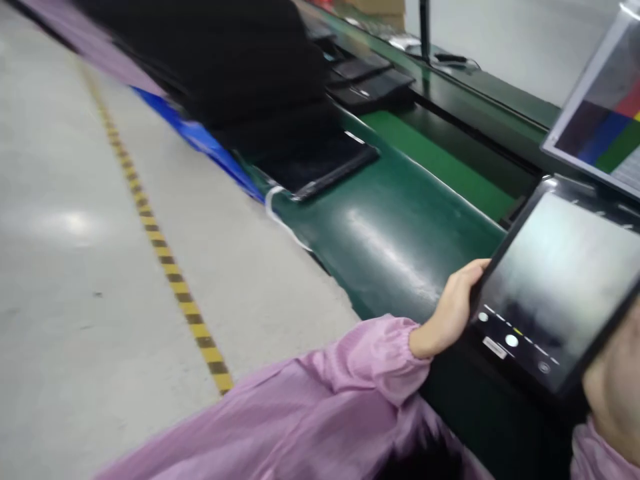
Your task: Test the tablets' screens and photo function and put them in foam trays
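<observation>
A black tablet is tilted in front of me at the right, its lit screen showing a blurry pale picture with round camera buttons along the lower edge. My left hand, in a pink elastic-cuffed sleeve, grips its left edge; the fingers behind it are hidden. Against the tablet's lower right edge is my right hand, blurred and cut off by the frame, with its fingertips out of sight.
A green-topped workbench runs away from me, with a dark flat panel on it. Beyond lie a bright green conveyor strip and black devices. A monitor shows colour bars. Yellow-black tape marks the floor.
</observation>
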Available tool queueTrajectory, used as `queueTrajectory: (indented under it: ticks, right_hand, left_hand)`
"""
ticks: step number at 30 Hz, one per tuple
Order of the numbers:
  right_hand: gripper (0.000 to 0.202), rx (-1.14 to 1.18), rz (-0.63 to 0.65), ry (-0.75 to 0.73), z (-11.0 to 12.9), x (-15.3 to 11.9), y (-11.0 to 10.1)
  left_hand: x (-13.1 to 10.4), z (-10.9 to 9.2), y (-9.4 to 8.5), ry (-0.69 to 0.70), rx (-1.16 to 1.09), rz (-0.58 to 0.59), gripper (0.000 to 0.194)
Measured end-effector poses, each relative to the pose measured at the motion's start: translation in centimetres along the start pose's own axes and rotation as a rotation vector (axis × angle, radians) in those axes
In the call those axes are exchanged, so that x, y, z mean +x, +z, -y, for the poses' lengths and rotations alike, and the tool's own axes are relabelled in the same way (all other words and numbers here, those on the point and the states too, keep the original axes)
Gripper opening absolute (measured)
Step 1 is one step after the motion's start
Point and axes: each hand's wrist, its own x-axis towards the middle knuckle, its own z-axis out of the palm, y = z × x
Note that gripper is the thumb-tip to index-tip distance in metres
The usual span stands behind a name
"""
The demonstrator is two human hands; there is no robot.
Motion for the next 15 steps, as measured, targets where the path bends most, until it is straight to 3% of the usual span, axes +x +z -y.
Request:
queueTrajectory:
  ticks: [2,5,8,12,15]
  right_hand:
    - [0.077,0.052,-0.012,0.218,-1.2,-1.5,-0.5]
    - [0.108,0.084,0.158,0.472,-2.9,-4.0,-1.6]
    - [0.113,0.04,0.238,0.502,-3.6,-6.0,-1.9]
    - [0.111,-0.029,0.172,0.479,-3.5,-7.2,-1.1]
    - [0.098,-0.193,0.165,0.416,-2.9,-6.7,-2.7]
  left_hand:
    - [-0.3,1.3,-0.2,-0.076,0.064,-0.057,0.044]
    - [-0.8,2.4,-0.5,-0.112,0.231,-0.074,0.045]
    - [-1.3,2.4,-0.6,-0.127,0.328,-0.049,0.05]
    - [-1.7,2.0,-0.7,-0.17,0.38,-0.029,0.055]
    - [-1.8,1.9,-1.5,-0.2,0.436,-0.043,0.056]
